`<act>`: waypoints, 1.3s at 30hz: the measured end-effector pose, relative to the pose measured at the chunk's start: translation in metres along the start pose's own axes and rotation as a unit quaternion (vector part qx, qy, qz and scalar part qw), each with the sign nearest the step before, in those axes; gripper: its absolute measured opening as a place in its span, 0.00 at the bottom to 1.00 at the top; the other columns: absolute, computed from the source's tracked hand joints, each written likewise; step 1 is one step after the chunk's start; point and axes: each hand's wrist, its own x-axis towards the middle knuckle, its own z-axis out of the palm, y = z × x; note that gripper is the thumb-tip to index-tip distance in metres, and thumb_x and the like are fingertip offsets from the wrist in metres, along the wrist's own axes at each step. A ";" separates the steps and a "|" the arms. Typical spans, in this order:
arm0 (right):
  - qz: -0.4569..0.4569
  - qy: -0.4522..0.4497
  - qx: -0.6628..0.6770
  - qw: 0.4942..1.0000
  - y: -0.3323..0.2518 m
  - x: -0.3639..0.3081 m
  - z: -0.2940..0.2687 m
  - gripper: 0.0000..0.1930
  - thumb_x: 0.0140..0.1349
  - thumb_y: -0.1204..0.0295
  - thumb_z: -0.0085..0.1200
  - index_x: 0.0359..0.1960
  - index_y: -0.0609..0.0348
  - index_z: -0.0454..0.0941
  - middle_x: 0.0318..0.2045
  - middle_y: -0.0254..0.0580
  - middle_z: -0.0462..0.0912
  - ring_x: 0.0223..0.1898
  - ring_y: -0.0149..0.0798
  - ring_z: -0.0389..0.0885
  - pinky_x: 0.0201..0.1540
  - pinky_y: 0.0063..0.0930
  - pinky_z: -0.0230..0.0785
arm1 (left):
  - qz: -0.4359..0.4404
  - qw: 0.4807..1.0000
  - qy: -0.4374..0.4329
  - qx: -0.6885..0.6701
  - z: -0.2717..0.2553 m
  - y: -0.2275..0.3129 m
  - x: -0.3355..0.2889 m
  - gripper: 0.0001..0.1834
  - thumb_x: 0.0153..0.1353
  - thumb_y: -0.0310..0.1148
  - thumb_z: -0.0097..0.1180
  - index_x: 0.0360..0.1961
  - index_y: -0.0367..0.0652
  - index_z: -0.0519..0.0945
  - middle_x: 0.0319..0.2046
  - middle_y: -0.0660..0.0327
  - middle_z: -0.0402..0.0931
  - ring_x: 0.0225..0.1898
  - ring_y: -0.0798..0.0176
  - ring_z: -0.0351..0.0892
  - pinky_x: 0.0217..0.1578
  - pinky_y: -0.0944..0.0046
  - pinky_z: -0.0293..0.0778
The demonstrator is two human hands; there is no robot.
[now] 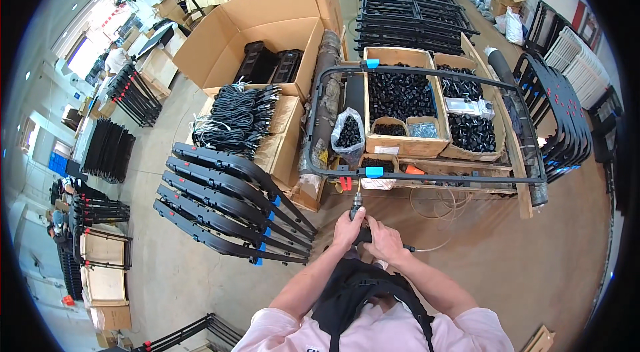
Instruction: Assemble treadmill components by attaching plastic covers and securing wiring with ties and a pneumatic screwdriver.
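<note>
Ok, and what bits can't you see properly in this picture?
All in the head view:
Handle of the drill: mostly hidden by the left hand and right hand.
Drill tip: too small to tell if it touches the black frame.
Black pieces: tiny, partly clouded by their plastic bag.
Brown board, lower right: cut off by the lower edge.
</note>
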 end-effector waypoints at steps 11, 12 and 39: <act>0.007 -0.017 -0.007 1.000 0.017 0.006 -0.001 0.45 0.51 0.63 0.72 0.67 0.67 0.62 0.48 0.64 0.86 0.48 0.60 0.87 0.49 0.50 0.80 | -0.001 0.999 0.001 0.043 0.005 0.026 -0.003 0.32 0.69 0.62 0.58 0.38 0.37 0.83 0.34 0.50 0.85 0.40 0.53 0.84 0.45 0.53 0.77; 0.006 -0.017 -0.010 1.000 0.018 0.007 -0.001 0.44 0.52 0.63 0.71 0.68 0.69 0.61 0.47 0.64 0.86 0.48 0.61 0.87 0.50 0.50 0.80 | -0.003 0.999 -0.005 0.047 0.006 0.026 -0.001 0.30 0.70 0.60 0.58 0.38 0.38 0.83 0.33 0.54 0.84 0.38 0.59 0.83 0.44 0.55 0.77; -0.026 -0.001 -0.007 1.000 0.019 0.014 0.003 0.31 0.52 0.68 0.69 0.59 0.62 0.72 0.59 0.55 0.72 0.55 0.62 0.80 0.56 0.54 0.76 | -0.019 0.993 -0.009 0.117 0.009 0.031 0.012 0.40 0.67 0.66 0.54 0.53 0.32 0.80 0.49 0.34 0.83 0.55 0.35 0.83 0.57 0.45 0.76</act>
